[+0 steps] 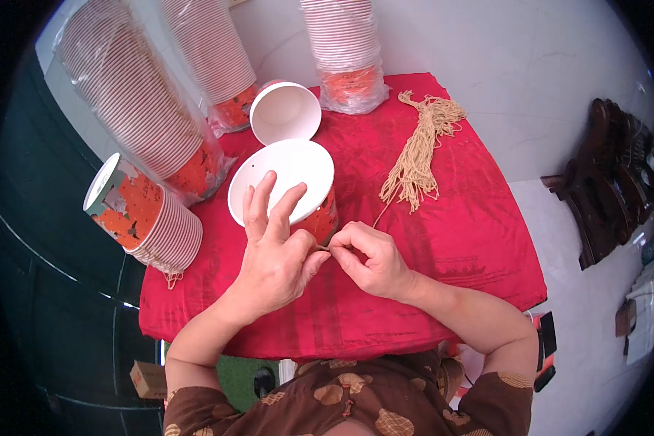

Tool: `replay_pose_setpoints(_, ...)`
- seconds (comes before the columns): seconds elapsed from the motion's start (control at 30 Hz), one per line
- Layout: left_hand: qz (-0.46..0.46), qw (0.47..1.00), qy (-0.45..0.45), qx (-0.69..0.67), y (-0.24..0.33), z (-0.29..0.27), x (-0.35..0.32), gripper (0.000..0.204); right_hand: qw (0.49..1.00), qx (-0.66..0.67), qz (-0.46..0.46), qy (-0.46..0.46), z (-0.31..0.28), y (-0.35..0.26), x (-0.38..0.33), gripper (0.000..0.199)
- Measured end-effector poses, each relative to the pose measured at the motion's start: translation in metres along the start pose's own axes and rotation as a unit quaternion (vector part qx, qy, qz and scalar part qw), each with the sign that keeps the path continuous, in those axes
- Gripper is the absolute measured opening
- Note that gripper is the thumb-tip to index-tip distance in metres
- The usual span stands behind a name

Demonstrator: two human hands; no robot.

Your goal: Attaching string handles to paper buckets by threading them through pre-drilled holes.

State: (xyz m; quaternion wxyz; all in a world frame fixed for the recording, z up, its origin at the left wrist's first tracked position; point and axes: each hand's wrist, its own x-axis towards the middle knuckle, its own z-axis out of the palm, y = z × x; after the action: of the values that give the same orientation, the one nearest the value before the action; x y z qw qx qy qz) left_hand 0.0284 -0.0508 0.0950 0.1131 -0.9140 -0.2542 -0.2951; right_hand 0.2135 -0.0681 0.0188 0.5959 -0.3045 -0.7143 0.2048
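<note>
A short bit of tan cord (pixel 323 248) runs between my two hands at the near side of a paper bucket. My left hand (pixel 275 254) pinches it between thumb and forefinger, with the other fingers raised and spread. My right hand (pixel 374 260) is closed, thumb against forefinger, on the cord too. A thin strand rises from behind it toward the loose bundle of tan cords (pixel 421 152) at the right. The orange printed paper bucket (pixel 320 219) stands just beyond my fingers, its white top facing me with a small dark hole near the left rim.
Another white paper bucket (pixel 285 112) lies tilted behind. Tall plastic-wrapped bucket stacks (pixel 134 94) (pixel 211 51) (pixel 341 43) line the back and left. A shorter stack (pixel 149 211) leans at the left, cord hanging from it. Red cloth (pixel 443 240) covers the table; dark carved wood furniture (pixel 607 182) stands right.
</note>
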Motion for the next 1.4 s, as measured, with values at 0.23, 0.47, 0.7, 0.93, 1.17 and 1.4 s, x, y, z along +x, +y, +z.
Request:
replay_pose_setpoints(0.23, 0.016, 1.000, 0.009, -0.025, -0.003, 0.009, -0.002, 0.020, 1.000, -0.005, -0.022, -0.008, -0.001, 0.000, 0.001, 0.011)
replay_pose_setpoints(0.47, 0.006, 0.999, 0.002, -0.039, -0.003, 0.008, -0.005, 0.018, 1.000, -0.003, -0.020, -0.009, -0.002, -0.003, 0.002, 0.012)
replay_pose_setpoints(0.7, 0.008, 0.999, -0.004, -0.036, -0.003, 0.001, -0.005, 0.023, 0.999, 0.010, -0.029, -0.007, -0.003, -0.003, 0.002, 0.013)
replay_pose_setpoints(0.93, -0.058, 0.998, 0.029, 0.023, -0.015, -0.013, -0.005, 0.045, 0.998, -0.039, -0.004, 0.056, -0.005, -0.002, 0.003, 0.015)
replay_pose_setpoints(1.17, -0.064, 0.997, 0.008, 0.046, -0.022, -0.008, -0.008, 0.023, 0.996, -0.028, 0.034, 0.074, -0.004, 0.001, 0.001, 0.012)
replay_pose_setpoints(1.4, -0.046, 0.999, 0.006, 0.024, -0.018, -0.008, -0.009, 0.020, 0.995, 0.021, 0.083, 0.051, -0.006, -0.002, 0.002, 0.008)
